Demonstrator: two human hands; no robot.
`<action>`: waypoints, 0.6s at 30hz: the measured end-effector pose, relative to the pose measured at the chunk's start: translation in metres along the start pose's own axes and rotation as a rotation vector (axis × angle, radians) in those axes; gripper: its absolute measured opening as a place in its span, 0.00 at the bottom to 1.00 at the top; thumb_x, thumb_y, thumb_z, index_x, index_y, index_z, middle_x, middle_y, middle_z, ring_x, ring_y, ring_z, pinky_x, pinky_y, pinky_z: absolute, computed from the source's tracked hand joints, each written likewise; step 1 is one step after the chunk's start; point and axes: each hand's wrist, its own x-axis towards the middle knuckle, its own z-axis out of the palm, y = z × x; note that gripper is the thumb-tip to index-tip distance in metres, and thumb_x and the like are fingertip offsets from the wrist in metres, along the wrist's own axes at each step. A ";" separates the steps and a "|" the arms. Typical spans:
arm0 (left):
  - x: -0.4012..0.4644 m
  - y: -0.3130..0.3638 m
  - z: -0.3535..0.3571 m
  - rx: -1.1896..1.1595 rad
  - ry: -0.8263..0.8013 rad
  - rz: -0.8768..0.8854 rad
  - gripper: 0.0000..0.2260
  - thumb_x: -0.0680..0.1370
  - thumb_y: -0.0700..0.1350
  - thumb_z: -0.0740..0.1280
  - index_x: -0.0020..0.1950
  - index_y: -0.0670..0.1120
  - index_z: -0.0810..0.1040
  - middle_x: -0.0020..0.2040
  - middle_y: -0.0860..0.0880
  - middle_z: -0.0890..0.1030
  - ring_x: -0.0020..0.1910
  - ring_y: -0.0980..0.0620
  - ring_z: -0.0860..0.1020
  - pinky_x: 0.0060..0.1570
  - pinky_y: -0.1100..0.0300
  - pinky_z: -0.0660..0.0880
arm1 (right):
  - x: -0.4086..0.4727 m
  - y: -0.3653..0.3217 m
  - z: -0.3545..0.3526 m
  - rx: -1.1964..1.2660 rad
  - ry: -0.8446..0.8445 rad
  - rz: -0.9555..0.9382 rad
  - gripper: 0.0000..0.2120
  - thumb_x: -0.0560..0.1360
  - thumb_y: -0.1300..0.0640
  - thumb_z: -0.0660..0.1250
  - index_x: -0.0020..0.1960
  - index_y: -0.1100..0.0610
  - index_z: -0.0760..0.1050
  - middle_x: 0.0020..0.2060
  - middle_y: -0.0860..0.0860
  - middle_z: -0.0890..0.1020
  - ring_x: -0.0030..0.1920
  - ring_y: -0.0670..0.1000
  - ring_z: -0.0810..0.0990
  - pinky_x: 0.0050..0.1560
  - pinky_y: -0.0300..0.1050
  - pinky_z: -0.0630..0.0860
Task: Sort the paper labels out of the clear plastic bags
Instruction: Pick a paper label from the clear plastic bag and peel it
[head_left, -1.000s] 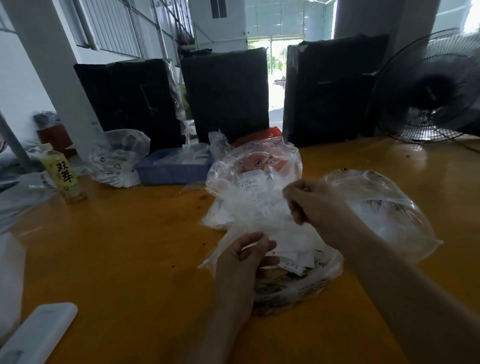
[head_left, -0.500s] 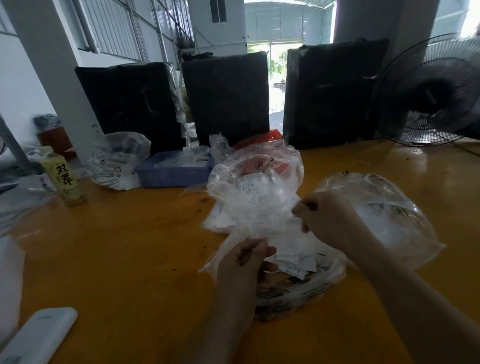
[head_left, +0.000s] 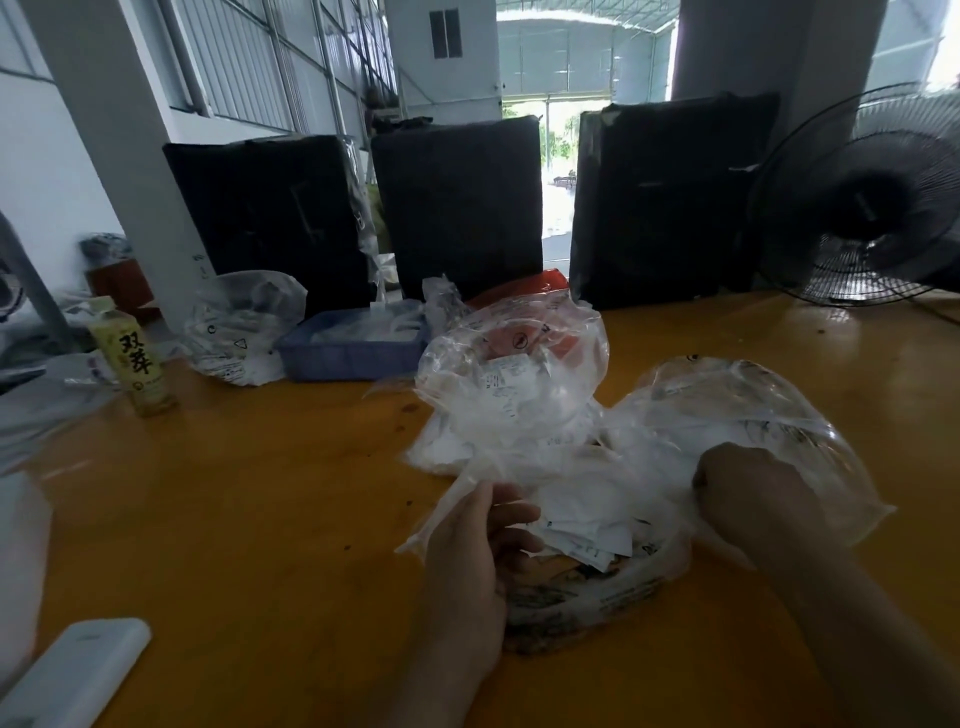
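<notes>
Both hands' fingers pinch the clear bag (head_left: 571, 467) stretched left-right between left hand (head_left: 467, 561) and right hand (head_left: 748, 493).

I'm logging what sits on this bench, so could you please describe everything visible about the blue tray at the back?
The blue tray is a shallow rectangular bin, plastic by its look, with a ribbed front wall. It sits flat on the orange table, far from both hands, before the black wrapped bundles. Pale, crumpled plastic fills it; what exactly is unclear. A crumpled clear bag lies against its left end.

Bare table (head_left: 249, 519) left of bags (head_left: 519, 405)
</notes>
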 end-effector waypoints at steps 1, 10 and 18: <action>0.000 0.000 0.000 -0.009 -0.004 -0.002 0.18 0.87 0.49 0.61 0.49 0.41 0.86 0.43 0.39 0.86 0.31 0.48 0.81 0.27 0.58 0.76 | 0.000 0.001 -0.001 0.010 0.009 0.001 0.07 0.80 0.58 0.62 0.52 0.54 0.79 0.41 0.51 0.79 0.40 0.51 0.79 0.41 0.47 0.79; -0.001 0.002 -0.001 -0.083 -0.008 -0.009 0.24 0.88 0.51 0.59 0.42 0.44 0.89 0.41 0.39 0.85 0.30 0.48 0.81 0.26 0.58 0.76 | -0.007 -0.004 -0.010 0.063 0.008 0.090 0.12 0.80 0.61 0.62 0.37 0.57 0.71 0.35 0.53 0.77 0.37 0.54 0.78 0.39 0.46 0.75; -0.003 0.003 -0.001 -0.068 -0.018 -0.020 0.24 0.88 0.52 0.59 0.44 0.43 0.88 0.40 0.40 0.85 0.31 0.48 0.81 0.27 0.57 0.76 | -0.010 -0.005 -0.022 0.333 0.270 -0.012 0.22 0.81 0.59 0.63 0.28 0.60 0.71 0.22 0.50 0.71 0.24 0.51 0.70 0.29 0.43 0.67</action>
